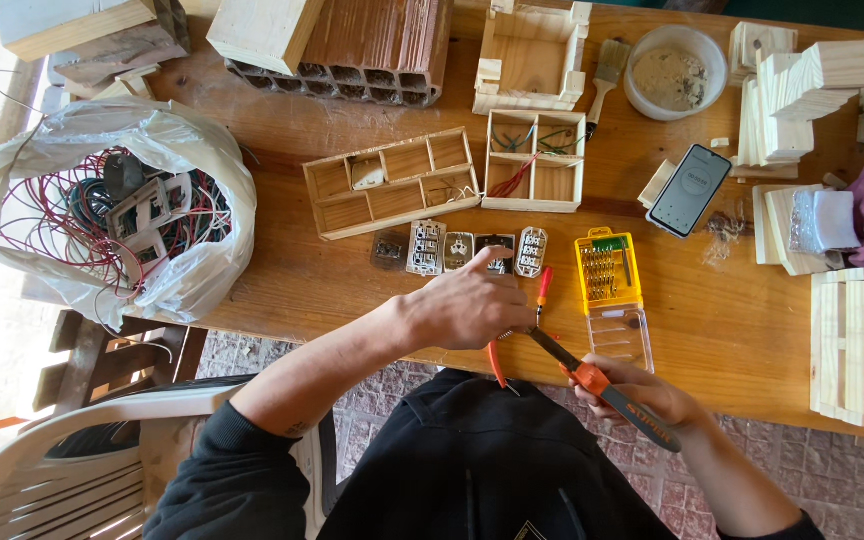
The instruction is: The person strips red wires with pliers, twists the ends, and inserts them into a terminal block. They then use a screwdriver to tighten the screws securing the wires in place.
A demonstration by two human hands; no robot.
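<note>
Head view, looking straight down on a worn wooden bench (282,290), grain running side to side. At the near edge, about mid-length, the left hand (467,310) reaches forward, fingers curled down onto a small pale switch module (497,262), the grip closed on it as far as the view shows. That module sits in a short row of switch and socket inserts (426,247), grey and white ribbed plastic, lying flat just in from the near edge. The right hand (642,392) hangs just off the near edge, wrapped tight round the orange-and-black handles of a pair of pliers (592,378), the dark metal nose pointing up-left towards the left hand. A slim red-handled screwdriver (543,288) lies between them on the bench.

Just right of it, a yellow bit case (602,268) with its clear lid folded open. Farther in, a long partitioned box of raw pine (392,180) and a squarer one (535,160) with red and green wires inside. At the left end, a crinkled translucent plastic bag (192,270) stuffed with tangled wire. A phone (689,190) lies towards the right, a ribbed clay brick (372,50) at the far edge
</note>
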